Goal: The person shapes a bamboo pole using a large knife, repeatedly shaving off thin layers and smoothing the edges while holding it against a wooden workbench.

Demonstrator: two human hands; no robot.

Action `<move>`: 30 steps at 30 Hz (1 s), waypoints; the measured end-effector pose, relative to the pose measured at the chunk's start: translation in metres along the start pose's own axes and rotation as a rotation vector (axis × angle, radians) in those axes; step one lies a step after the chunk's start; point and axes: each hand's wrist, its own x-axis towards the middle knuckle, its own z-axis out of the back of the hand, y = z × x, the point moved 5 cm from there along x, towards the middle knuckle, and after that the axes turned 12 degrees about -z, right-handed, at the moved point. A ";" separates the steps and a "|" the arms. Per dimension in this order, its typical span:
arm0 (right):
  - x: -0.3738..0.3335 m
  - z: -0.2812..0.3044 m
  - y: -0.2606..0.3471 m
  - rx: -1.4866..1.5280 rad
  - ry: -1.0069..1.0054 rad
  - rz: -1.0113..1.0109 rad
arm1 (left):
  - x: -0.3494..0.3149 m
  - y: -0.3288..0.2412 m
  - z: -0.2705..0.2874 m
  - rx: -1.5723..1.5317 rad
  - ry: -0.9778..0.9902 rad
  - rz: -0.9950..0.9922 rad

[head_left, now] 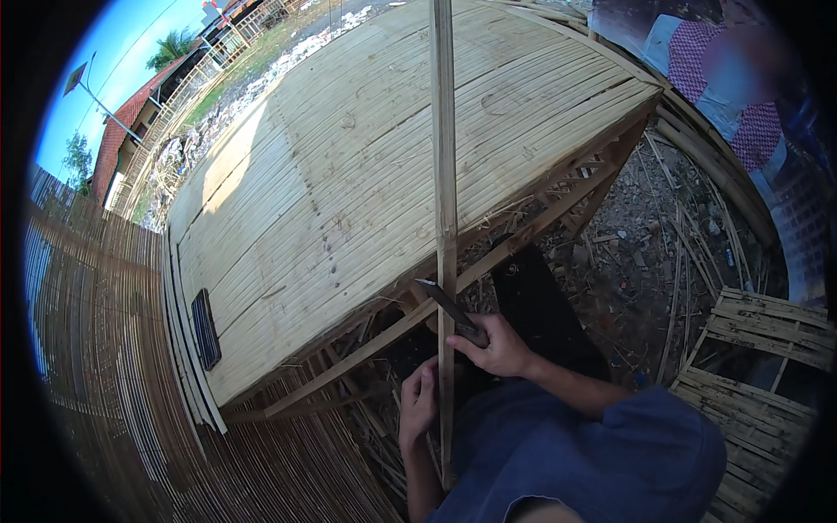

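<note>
Left hand: the left hand point(418, 403) was bent at the lower centre of the frame, beside the long strip; its fingertips were partly hidden, so I could not tell whether it gripped.
Right hand: the right hand point(500, 347), apart from the left, was wrapped round the handle of a dark knife-like tool point(449, 303).
Tool tip: it lay across the strip, just right of the table edge; whether it bit into the wood was hard to make out.
Long strip: the pale strip point(444, 157) ran down the middle of the frame, its top cut off by the upper edge.
Upper right: purple and blue patterned material point(757, 131) was blurred and cut by the dark rim.
Table: a slatted bamboo top point(366, 174) filled the centre, sunlit at its left, with 1 dark flat object point(206, 328) near that edge.
Surroundings: a slatted screen point(96, 305) stood left, a red-roofed building point(131, 118) upper left, littered ground point(632, 227) right, and a slatted panel point(741, 397) lower right.
</note>
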 end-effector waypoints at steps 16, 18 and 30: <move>-0.016 0.031 0.003 -0.114 0.063 0.068 | -0.008 0.003 -0.017 -0.148 -0.085 0.201; -0.016 0.039 0.013 -0.185 0.042 0.078 | -0.011 -0.004 -0.016 -0.167 -0.100 0.208; 0.001 0.045 0.030 -0.339 0.002 0.140 | -0.008 -0.029 -0.013 -0.323 -0.120 0.031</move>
